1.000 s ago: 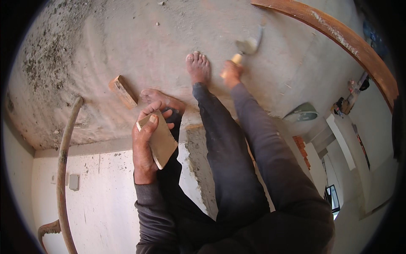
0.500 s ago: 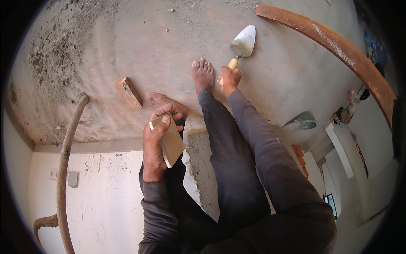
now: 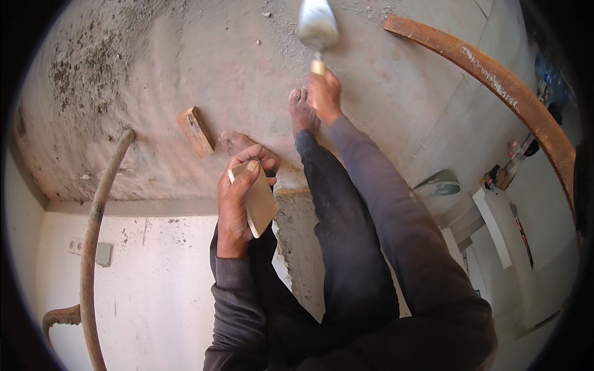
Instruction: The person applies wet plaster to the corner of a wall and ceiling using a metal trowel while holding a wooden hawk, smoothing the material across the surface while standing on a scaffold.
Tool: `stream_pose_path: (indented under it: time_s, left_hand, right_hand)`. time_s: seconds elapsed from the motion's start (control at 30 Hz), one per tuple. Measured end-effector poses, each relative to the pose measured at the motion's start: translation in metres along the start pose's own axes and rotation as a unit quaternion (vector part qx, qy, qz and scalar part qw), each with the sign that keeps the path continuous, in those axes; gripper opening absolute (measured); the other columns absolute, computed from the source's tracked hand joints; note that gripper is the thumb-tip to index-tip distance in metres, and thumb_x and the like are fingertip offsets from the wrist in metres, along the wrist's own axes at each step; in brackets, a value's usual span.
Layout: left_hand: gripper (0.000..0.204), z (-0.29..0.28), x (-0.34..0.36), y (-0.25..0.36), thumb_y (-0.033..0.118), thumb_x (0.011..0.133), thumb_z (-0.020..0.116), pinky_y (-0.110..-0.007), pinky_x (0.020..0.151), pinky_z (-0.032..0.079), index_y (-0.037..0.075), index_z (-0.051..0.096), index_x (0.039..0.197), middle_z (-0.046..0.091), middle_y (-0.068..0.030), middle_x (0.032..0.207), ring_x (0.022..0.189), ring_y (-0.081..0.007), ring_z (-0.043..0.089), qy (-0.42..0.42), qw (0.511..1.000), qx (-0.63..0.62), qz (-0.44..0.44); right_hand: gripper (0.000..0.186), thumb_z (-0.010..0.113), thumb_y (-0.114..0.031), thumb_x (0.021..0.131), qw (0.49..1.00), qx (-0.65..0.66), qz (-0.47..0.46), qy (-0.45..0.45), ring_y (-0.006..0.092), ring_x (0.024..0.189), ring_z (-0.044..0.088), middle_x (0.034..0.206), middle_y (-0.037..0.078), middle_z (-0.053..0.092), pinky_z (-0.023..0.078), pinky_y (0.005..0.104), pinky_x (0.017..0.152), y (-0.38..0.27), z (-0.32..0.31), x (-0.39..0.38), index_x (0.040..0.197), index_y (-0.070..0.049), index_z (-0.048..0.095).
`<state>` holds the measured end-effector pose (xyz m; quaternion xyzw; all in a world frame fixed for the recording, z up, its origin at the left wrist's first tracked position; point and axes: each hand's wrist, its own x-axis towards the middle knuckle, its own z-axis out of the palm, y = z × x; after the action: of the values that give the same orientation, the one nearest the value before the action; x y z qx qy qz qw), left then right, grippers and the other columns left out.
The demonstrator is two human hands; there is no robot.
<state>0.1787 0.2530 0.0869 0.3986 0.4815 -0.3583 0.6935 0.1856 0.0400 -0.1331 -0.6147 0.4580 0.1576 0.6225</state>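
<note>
My left hand (image 3: 237, 198) grips a flat, pale beige rectangular piece (image 3: 260, 201), its thumb lying over the face, above my left leg. My right hand (image 3: 325, 93) is closed round the wooden handle of a trowel (image 3: 318, 28). The metal blade, blurred, points away from me over the dusty floor, beyond my right bare foot (image 3: 299, 108); its lower part looks greyish. My left bare foot (image 3: 235, 142) is partly behind my left hand.
A wooden block (image 3: 195, 132) lies left of my feet. Grit (image 3: 80, 71) covers the upper-left floor. A bent pole (image 3: 99, 216) stands at left by the white wall (image 3: 154, 272). A curved-looking brown plank (image 3: 461, 55) spans the upper right; a greenish container (image 3: 442, 182) sits lower right.
My right hand and trowel have moved forward and swung leftward, the blade now at the top of the picture. My left hand still holds the beige piece.
</note>
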Motion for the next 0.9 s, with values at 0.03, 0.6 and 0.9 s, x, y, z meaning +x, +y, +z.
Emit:
stream_pose_path:
  time_s: [0.03,0.6,0.9]
  left_hand:
    - [0.052,-0.001,-0.001,0.000,0.029,0.084,0.064,-0.033,0.077,0.054,-0.002,0.049,0.123,0.059,-0.0179,0.110,0.085,-0.0214,0.064,0.000,1.000,-0.002,0.012]
    - [0.051,-0.035,-0.018,-0.002,0.029,0.086,0.062,-0.034,0.079,0.056,-0.003,0.049,0.124,0.055,-0.0181,0.118,0.093,-0.0226,0.063,0.027,0.994,-0.092,0.043]
    - [0.051,-0.034,-0.015,-0.002,0.027,0.087,0.063,-0.034,0.082,0.055,-0.003,0.049,0.125,0.055,-0.0164,0.118,0.100,-0.0230,0.062,0.004,0.991,-0.128,0.037]
  right_hand:
    - [0.014,0.064,-0.015,0.079,0.994,0.057,0.087,0.021,0.0107,0.046,0.047,0.061,0.000,0.049,0.040,0.0283,0.038,-0.004,-0.015,-0.019,0.081,-0.008,0.052]
    - [0.015,0.063,-0.008,0.076,0.989,-0.065,0.011,-0.134,0.0104,0.051,0.051,0.066,0.002,0.052,0.042,0.0266,0.043,0.015,0.084,-0.017,0.085,-0.005,0.051]
    - [0.013,0.062,-0.009,0.076,0.997,-0.008,0.060,-0.051,0.0120,0.045,0.050,0.065,0.002,0.054,0.042,0.0295,0.038,0.010,0.052,-0.038,0.083,-0.005,0.051]
